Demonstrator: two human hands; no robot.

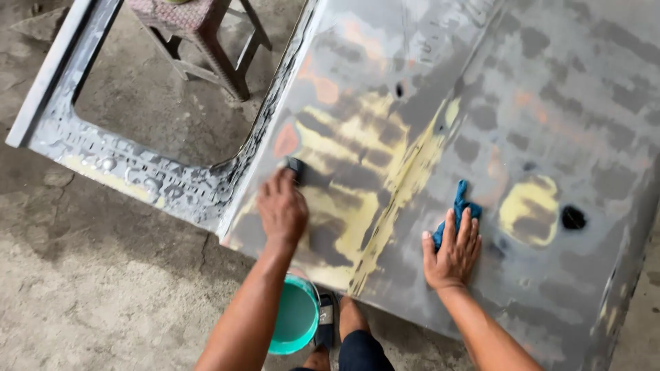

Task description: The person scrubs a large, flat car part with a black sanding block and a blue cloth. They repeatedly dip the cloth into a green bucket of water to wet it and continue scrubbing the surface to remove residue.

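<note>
Head view, left to right: stool point(206, 34) on the concrete floor point(89, 288), then the car door panel point(550, 103) lying flat, grey primer with yellow filler patches. Left hand point(282, 209) curled, pressing a small dark sanding block point(295, 168) onto the filler. Green bucket point(295, 316) under the edge, by the person's foot. Right hand point(454, 251) spread flat, fingertips pinning a blue rag point(459, 209). Block looks light, stiff, likely slick when wet, so palm it from above; rag is soft, bunch it
</note>
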